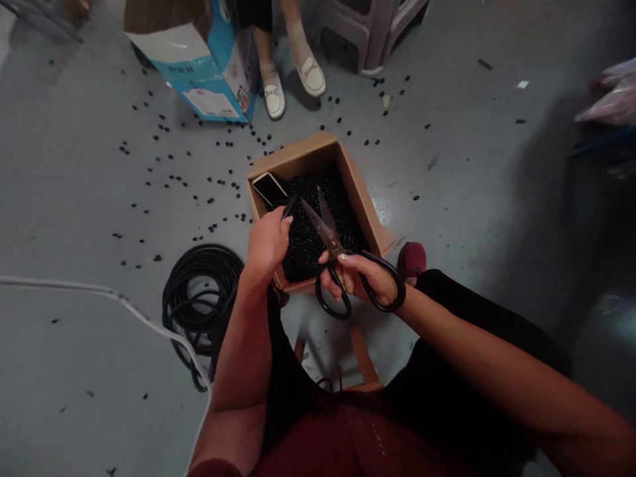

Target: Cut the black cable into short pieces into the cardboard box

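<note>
My right hand grips the black handles of large scissors, whose blades stand apart over a cardboard box. Small black cut pieces fill the box, and a phone leans in its far left corner. Pinched in my left hand is the end of a black ribbed tube, just left of the blades. That tube runs down past my wrist toward a black coil on the floor.
Black bits lie scattered over the grey floor. A blue and white carton stands at the back left beside another person's feet in white shoes. A plastic stool stands behind. A white cord crosses the left.
</note>
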`<state>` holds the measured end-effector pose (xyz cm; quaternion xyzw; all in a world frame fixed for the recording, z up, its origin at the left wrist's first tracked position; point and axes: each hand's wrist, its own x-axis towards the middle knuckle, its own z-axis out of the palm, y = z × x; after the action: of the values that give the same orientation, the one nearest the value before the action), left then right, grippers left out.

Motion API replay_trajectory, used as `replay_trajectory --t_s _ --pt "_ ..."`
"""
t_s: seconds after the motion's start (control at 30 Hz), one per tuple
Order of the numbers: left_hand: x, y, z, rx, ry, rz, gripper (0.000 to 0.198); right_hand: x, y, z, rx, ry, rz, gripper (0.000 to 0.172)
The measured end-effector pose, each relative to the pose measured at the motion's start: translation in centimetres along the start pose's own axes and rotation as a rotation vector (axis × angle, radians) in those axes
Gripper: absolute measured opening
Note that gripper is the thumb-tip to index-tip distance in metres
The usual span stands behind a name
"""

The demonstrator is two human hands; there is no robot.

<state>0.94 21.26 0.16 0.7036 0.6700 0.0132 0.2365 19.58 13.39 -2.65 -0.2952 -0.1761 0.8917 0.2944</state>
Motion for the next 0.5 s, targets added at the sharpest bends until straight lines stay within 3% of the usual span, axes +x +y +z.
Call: replay_trajectory --t_s 0.5 --pt "0.03 0.26 0.46 -0.001 -0.053 0.026 0.038 -0.87 -0.38 0.26 0.094 -0.072 0.012 0.031"
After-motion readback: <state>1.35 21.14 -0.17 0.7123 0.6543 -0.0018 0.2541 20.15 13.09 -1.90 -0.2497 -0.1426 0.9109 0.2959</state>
